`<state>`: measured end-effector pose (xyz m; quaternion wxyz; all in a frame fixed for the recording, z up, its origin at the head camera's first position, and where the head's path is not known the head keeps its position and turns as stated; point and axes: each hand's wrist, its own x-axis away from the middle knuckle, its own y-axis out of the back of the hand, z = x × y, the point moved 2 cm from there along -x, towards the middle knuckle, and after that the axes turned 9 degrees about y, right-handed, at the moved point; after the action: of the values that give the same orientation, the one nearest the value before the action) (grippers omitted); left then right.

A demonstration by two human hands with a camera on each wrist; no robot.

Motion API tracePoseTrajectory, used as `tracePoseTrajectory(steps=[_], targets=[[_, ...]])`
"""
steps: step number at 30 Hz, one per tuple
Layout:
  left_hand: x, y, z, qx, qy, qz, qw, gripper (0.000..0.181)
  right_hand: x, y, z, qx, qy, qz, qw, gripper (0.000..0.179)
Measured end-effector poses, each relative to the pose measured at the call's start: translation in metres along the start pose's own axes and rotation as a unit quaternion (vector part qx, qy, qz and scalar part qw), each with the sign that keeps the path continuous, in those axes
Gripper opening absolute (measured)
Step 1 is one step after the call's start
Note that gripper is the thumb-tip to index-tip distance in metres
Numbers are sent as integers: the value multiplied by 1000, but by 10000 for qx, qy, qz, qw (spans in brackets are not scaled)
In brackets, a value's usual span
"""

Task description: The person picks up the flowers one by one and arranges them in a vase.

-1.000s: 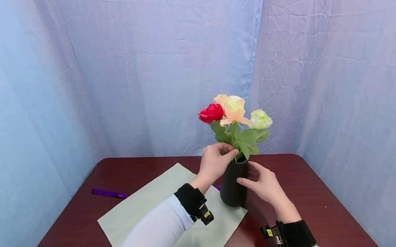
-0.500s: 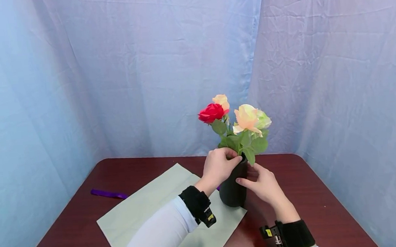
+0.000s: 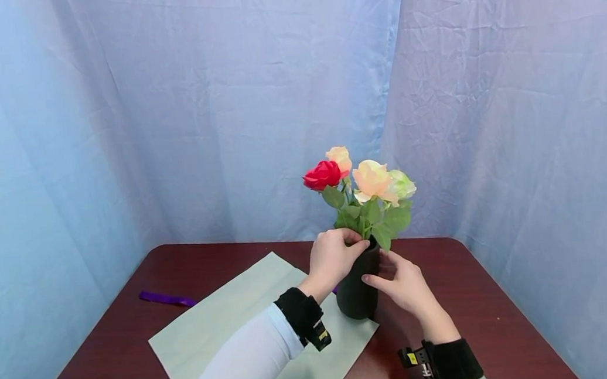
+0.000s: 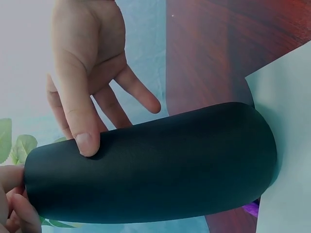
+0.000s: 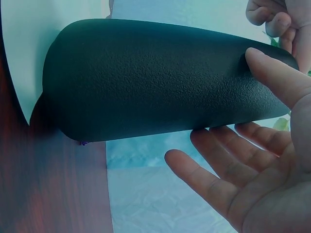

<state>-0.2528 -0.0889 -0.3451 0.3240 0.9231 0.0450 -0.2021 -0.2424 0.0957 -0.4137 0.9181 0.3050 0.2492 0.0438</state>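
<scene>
A dark, matte vase (image 3: 357, 294) stands upright on a corner of the pale sheet of paper (image 3: 229, 330). From its mouth rise a red rose (image 3: 321, 176), a peach rose (image 3: 339, 159) behind it, a larger peach rose (image 3: 372, 180) and a pale green-white flower (image 3: 402, 185). At the rim, my left hand (image 3: 333, 259) pinches among the stems; which stem is hidden. My right hand (image 3: 406, 282) holds the vase's upper part from the right. In the right wrist view its thumb (image 5: 272, 75) lies on one side, with fingertips against the other.
A purple ribbon (image 3: 167, 298) lies partly under the paper on the left, and a bit of purple shows beside the vase. The dark red table (image 3: 476, 318) has curtains (image 3: 257, 128) hanging behind and at both sides.
The larger peach rose has moved right and lower, then slightly back left, uncovering the other peach rose. My left hand has lowered towards the rim. The right hand keeps its place on the vase.
</scene>
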Motion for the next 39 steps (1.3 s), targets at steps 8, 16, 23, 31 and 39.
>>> tracePoseTrajectory(steps=[8, 16, 23, 31, 39], targets=[[2, 9, 2, 253, -187, -48, 9995, 20, 0, 4, -1, 131, -16, 19, 9999, 79], [1, 23, 15, 663, -517, -259, 9961, 16, 1, 13, -2, 104, -46, -82, 9999, 79], [1, 46, 26, 751, -829, -388, 9930, 16, 3, 28, 2, 266, 498, -731, 9957, 61], [9, 74, 40, 523, -1166, -646, 9897, 9, 7, 42, 13, 157, 1421, -2300, 9626, 18], [26, 100, 57, 342, -1756, -1043, 9783, 6, 13, 42, 41, -178, 2152, -2878, 9330, 9]])
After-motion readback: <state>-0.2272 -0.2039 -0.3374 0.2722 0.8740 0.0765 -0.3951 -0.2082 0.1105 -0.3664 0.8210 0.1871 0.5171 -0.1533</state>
